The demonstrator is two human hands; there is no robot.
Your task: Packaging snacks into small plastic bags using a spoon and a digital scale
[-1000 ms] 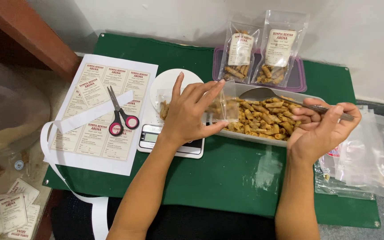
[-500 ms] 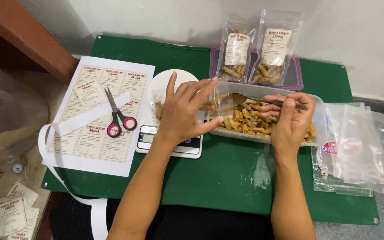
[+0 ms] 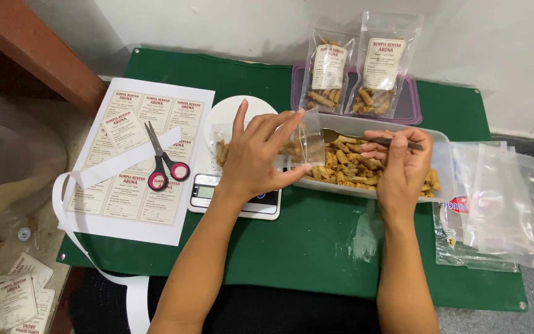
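My left hand (image 3: 256, 153) holds a small clear plastic pouch (image 3: 309, 137) open over a white digital scale (image 3: 237, 185), with a few fried snack sticks inside it. My right hand (image 3: 398, 162) grips a metal spoon (image 3: 340, 135) that reaches into a long clear tub (image 3: 441, 162) filled with golden fried snack sticks (image 3: 345, 164). The spoon's bowl lies just right of the pouch mouth. Both hands hover over the green mat (image 3: 316, 241).
A label sheet (image 3: 132, 179) with pink-handled scissors (image 3: 162, 159) lies left. Two filled, labelled pouches (image 3: 356, 69) stand in a purple tray (image 3: 410, 106) at the back. Empty clear bags (image 3: 495, 204) are stacked right. Loose labels (image 3: 18, 295) lie on the floor at left.
My right hand came in from the right, dropped over the tub and closed on the spoon handle. My left hand kept the pouch over the scale.
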